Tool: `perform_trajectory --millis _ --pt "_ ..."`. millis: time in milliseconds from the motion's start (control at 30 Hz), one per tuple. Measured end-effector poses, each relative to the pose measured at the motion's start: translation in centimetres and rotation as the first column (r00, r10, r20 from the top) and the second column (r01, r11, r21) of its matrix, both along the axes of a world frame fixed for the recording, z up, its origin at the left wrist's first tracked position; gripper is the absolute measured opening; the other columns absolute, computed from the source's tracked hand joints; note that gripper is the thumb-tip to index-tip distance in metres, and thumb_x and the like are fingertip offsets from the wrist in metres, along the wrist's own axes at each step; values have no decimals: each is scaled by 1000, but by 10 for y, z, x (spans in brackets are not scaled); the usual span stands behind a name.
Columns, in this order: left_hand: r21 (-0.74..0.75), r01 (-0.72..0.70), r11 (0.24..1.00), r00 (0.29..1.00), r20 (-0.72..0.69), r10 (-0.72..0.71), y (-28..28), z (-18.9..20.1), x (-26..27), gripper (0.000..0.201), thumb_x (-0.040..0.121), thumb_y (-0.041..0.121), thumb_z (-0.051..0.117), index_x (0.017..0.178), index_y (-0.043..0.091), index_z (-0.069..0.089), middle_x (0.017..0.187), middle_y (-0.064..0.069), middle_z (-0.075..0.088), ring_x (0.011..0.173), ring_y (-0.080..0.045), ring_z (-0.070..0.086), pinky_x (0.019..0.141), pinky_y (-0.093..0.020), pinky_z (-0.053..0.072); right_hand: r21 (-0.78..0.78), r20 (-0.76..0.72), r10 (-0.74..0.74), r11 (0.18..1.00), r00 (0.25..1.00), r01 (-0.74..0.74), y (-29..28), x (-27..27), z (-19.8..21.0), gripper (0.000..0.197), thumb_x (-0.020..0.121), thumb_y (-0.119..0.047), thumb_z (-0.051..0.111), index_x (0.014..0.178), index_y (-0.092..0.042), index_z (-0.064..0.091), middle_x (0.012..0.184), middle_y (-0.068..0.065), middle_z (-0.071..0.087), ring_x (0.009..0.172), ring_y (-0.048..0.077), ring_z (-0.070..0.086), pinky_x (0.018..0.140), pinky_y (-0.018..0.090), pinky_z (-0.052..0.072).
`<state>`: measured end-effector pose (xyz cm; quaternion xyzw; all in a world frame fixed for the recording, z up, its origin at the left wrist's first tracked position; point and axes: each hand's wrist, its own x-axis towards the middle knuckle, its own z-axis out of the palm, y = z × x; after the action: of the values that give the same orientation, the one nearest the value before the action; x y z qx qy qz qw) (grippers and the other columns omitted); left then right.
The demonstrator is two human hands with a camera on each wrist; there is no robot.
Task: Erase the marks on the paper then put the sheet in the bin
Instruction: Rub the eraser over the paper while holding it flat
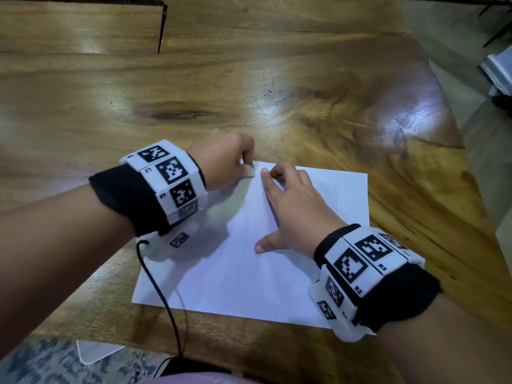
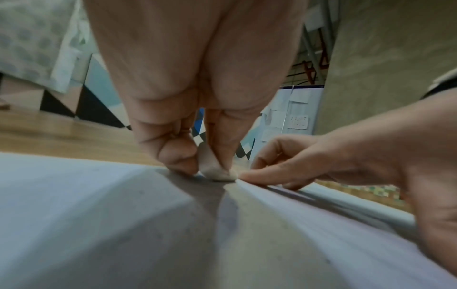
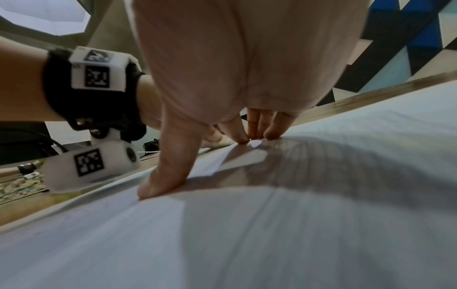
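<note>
Head view: my left hand [image 1: 221, 159] pinches the eraser [image 1: 249, 170] at the far left corner of the sheet [image 1: 249, 273] on the table [image 1: 277, 92], while my right hand [image 1: 291, 209] is spread flat, pinning the sheet against the rubbing. No bin shows.

Left wrist: the fingers [image 2: 178, 154] press the eraser [image 2: 217, 172] down.

Right wrist: straight fingers [image 3: 170, 166] brace the sheet [image 3: 272, 234]; the wristband's [image 3: 96, 76] codes are unreadable.

Head view looks down from above; both wrist views skim close along the shared paper [image 1: 249, 273].
</note>
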<state>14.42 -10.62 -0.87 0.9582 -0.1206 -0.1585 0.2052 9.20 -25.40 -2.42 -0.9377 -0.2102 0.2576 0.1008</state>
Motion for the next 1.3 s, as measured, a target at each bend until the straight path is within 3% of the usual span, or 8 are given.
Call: perform_trajectory --millis 167,233,400,633,767,933,1067,1300 --pt "37 215 976 967 -147 -208 8 -4 -38 22 79 20 58 61 26 47 63 4 51 63 -17 45 53 -19 30 -2 3 -11 1000 1000 11 1 0 -1 123 63 -54 79 151 -12 4 143 2 12 130 20 17 110 26 24" --pt "39 278 960 936 -235 -261 12 -3 -46 12 78 26 63 68 26 57 65 6 51 62 -10 47 56 -17 33 -5 4 -12 1000 1000 12 1 -1 -1 123 62 -54 80 151 -12 5 143 1 12 129 19 17 110 25 24" --pt "23 21 1000 999 28 -21 0 -3 -9 12 81 12 55 91 9 60 78 -4 53 76 -22 47 63 -24 29 -10 5 -3 1000 1000 3 0 -1 1 122 64 -55 79 151 -12 5 142 2 13 129 20 19 110 27 25" --pt "-30 317 948 946 -54 -319 14 -19 -64 7 84 16 53 77 18 52 68 7 34 68 -22 41 61 -24 24 -10 5 -9 1000 1000 9 2 -1 -1 123 63 -54 79 150 -11 4 144 3 11 130 20 16 110 27 25" --pt "-24 273 962 962 19 -273 14 -23 -72 5 82 13 54 79 15 52 70 6 35 68 -25 47 63 -30 36 34 -38 -6 999 999 7 -7 -3 2 121 63 -45 83 151 -10 7 148 0 6 135 16 12 111 19 20" --pt "20 208 978 975 -82 -206 10 -7 -43 8 77 20 63 84 16 64 73 3 54 72 -19 49 59 -24 29 16 -77 -14 1000 997 15 -15 -9 6 126 65 -44 83 152 -8 -2 156 -4 -10 143 10 -2 109 14 5" --pt "72 71 995 994 82 -77 -6 -3 1 14 80 17 59 89 8 62 72 -1 52 77 -23 48 65 -23 26 -13 -64 -9 1000 998 8 -12 -11 8 128 65 -47 82 151 -6 -3 156 -2 -8 142 12 -1 110 16 6" --pt "-93 435 895 896 -57 -441 19 -15 -93 23 77 25 41 76 14 61 77 -9 54 72 -28 55 63 -30 40 -2 -76 -23 1000 997 22 -12 -11 7 129 64 -46 82 151 -6 -3 156 -1 -8 142 12 -1 110 14 5"
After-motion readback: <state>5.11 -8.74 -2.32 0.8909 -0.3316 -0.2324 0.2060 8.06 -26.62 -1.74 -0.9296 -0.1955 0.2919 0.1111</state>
